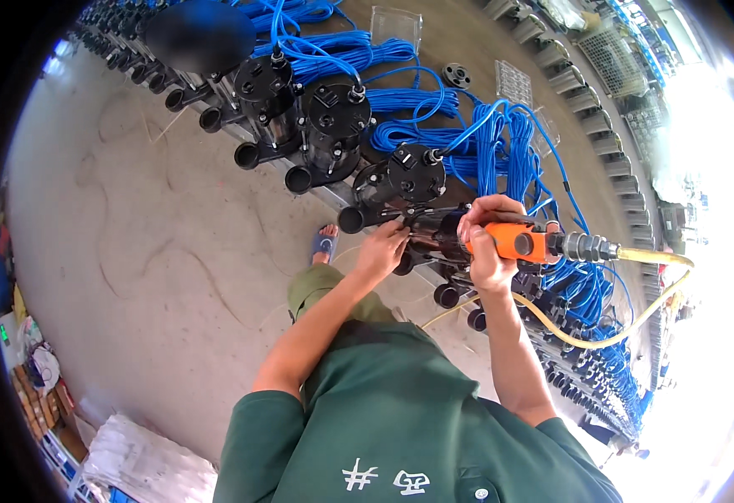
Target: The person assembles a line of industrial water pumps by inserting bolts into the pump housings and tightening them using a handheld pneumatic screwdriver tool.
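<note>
Driver [514,241] gripped in right hand [486,243], fingers wrapped round orange body. Left hand [381,248] fingers pinching at pump [434,230] by tip. Keep tool square, hose [610,335] slack.

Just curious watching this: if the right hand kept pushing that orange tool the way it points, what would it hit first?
Likely the black pump in front; the right hand aims the orange tool leftward at it, though depth is unclear.

A bare grey concrete floor [157,218] lies in strong daylight, brightest along the right rim.
</note>
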A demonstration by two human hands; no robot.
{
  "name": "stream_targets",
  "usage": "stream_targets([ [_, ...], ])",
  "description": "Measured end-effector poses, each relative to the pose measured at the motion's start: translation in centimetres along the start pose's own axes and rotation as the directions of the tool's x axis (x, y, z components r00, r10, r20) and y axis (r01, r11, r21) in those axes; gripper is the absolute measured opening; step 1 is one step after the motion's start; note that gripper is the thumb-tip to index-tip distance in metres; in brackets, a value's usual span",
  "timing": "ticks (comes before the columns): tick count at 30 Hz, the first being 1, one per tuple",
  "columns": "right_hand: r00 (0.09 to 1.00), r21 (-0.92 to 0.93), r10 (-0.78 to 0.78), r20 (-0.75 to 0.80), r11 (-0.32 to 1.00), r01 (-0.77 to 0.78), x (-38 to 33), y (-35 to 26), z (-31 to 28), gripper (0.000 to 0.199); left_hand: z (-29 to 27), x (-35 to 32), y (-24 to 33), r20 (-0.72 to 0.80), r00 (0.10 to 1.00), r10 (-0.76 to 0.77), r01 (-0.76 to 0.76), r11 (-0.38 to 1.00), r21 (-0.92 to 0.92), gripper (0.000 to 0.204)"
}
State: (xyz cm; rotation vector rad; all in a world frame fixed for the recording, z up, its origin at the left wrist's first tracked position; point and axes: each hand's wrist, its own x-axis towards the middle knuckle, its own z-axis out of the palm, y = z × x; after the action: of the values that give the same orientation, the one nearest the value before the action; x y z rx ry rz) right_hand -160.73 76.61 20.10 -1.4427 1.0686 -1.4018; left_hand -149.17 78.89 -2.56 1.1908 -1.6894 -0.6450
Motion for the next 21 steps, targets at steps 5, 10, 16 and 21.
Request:
stream_targets([
  [5, 0.984, 0.07, -0.178, -0.029, 0.981, 0.179, 0.4, -5.2, -2.8, 0.035, -4.3, 2.0, 5.5, -0.012, 0.995, -0.095, 0.095, 0.995, 0.01, 0.019],
  [10, 0.929, 0.041, -0.298, -0.219, 0.949, 0.314, -0.3, -6.7, -6.7, 0.029, -15.2, 15.1, 16.5, -0.046, 0.954, 0.298, -0.299, 0.954, -0.031, 0.01],
  [16, 0.837, -0.151, -0.234, -0.495, 0.972, 0.182, -3.2, -7.2, -8.0, 0.019, -8.6, 31.6, 18.0, 0.857, 0.412, 0.308, -0.839, 0.496, 0.224, 0.018],
  [21, 0.778, -0.157, -0.221, -0.587, 0.975, 0.159, -3.2, -7.3, -8.2, 0.021, 4.3, 30.5, 11.6, 0.903, -0.427, 0.04, -0.742, 0.556, -0.375, 0.013],
])
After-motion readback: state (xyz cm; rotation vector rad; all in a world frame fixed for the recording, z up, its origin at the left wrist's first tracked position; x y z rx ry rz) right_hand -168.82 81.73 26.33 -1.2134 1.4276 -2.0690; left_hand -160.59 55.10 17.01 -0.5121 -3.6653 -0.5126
